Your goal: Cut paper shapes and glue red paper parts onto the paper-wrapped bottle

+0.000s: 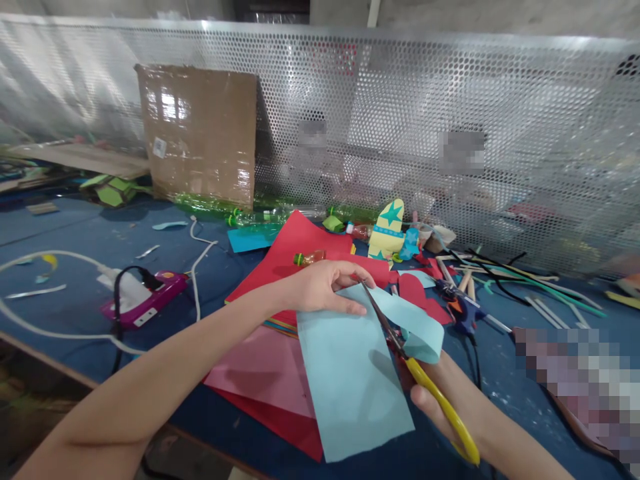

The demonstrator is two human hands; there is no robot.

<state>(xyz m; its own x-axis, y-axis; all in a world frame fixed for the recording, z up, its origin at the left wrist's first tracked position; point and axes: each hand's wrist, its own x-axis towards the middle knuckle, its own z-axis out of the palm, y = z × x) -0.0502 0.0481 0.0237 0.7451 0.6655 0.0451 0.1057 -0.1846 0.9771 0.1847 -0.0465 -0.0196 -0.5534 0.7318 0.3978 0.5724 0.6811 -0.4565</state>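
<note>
A sheet of light blue paper (353,380) is pinched at its top edge by my left hand (330,288), thumb in front and fingers behind. My right hand (435,393) grips scissors (443,403) with yellow handles. Their blades lie along the right side of the sheet, tips close to my left fingers. A strip of the same blue paper (425,331) curls off to the right of the blades. Under the sheet are pink paper (260,367) and red paper (295,423).
A purple power strip (150,300) with white and black cables sits at left. A blue glue gun (463,310) and thin sticks (550,310) lie to the right. Behind are plastic bottles (260,217), a yellow paper cutout (387,230), cardboard (200,133) and a perforated metal screen (525,100).
</note>
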